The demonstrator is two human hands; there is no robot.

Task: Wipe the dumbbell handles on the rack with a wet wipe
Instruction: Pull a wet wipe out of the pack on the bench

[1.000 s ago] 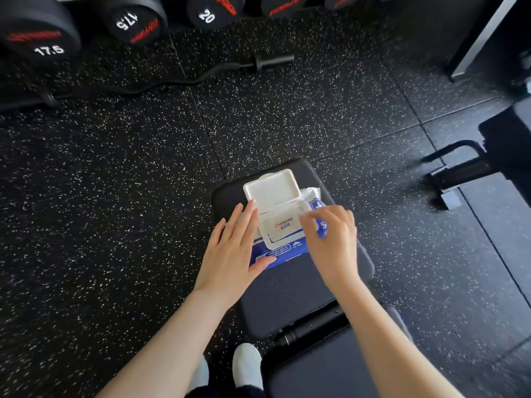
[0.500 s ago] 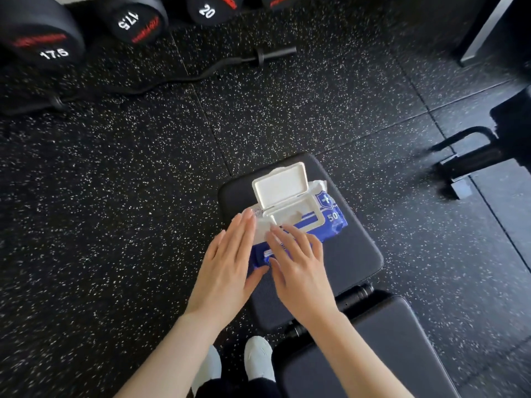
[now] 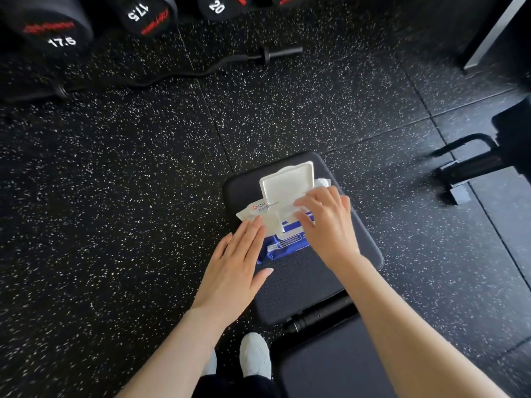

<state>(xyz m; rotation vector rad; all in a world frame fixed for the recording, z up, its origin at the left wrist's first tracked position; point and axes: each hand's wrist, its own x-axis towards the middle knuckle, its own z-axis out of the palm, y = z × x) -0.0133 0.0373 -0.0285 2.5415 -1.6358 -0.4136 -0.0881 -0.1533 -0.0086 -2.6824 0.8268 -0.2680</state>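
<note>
You are pressing your left grip [image 3: 232, 271] flat on the near left end of the pack of wet wipes [image 3: 287, 244], with the fingers straight and together, holding nothing. Your right grip [image 3: 327, 225] is reaching over the pack's opening, its fingers curling down onto the white material there. I cannot tell whether they are pinching a wipe or only touching it.

The pack is lying on the padded black tabletop [image 3: 301, 282] directly in front of you, with its white lid [image 3: 287, 183] standing flipped open on the far side. The dumbbells [image 3: 54, 30] are sitting well apart from the pack along the far edge of the view. Only their round ends, marked 17.5 and 20, are showing; their handles are out of sight. A bent bar [image 3: 270, 54] is lying on the speckled floor [image 3: 129, 196] just in front of them. One white shoe [image 3: 255, 356] is showing beside the tabletop.
</note>
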